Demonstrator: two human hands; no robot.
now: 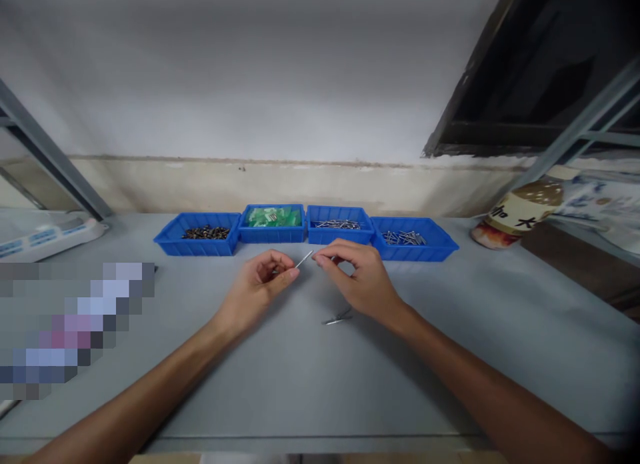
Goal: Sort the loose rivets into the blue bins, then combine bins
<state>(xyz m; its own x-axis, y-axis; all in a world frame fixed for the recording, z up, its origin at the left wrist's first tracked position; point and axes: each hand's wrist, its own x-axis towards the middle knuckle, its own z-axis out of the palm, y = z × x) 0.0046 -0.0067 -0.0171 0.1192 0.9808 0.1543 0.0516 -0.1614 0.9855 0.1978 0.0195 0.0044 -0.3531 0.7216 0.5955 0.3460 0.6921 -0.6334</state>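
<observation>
My left hand pinches a thin silver metal pin between thumb and forefinger, its free end pointing up and right. Close to that end is my right hand, thumb and fingertips pressed together. Whatever the right fingertips hold, if anything, is too small to make out. Below the right hand, a few loose metal pins lie on the grey table. Just behind both hands stands a blue bin with long thin metal pins in it.
Along the wall are more blue bins: one with small dark parts, one with green packets, another with silver pins. A labelled jar stands at right, a white power strip at left. A blurred-out patch covers the left side.
</observation>
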